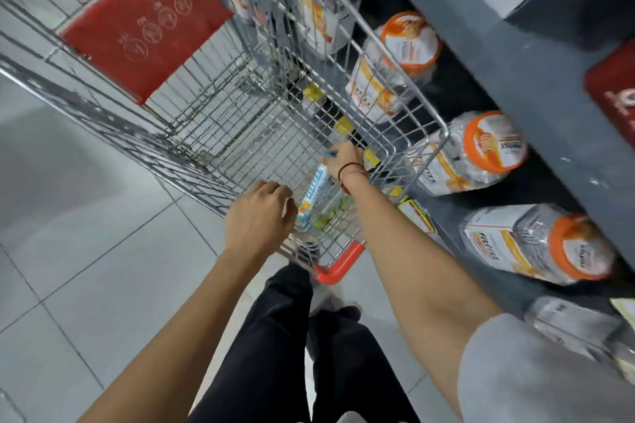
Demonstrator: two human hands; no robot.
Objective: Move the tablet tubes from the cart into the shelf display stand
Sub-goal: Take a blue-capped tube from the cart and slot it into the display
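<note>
Down at the bottom are the person's dark trousers over the pale floor tiles. A grey sleeve covers the top of the right arm. Both bare arms stretch forward into the wire cart.

The left hand hangs over the near edge of the cart with its back up and its fingers curled under. Its grip looks closed, but I cannot tell if it holds anything. Just beside its fingers lie the tablet tubes in the near corner of the cart. One is white and blue with blue letters too blurry to read, and next to it are green and white ones.

The right hand is a bit further in, palm down, with a red thread round the wrist. Its fingers are bent around something small with a blue end; the blur hides what it is. An orange corner bumper sits on the cart near the legs.

Further off, a red flap in the cart has round white signs on it.

To the right is a grey shelf with clear jars lying on their sides. They have orange lids and yellow labels, and the writing is too blurry to read
</note>
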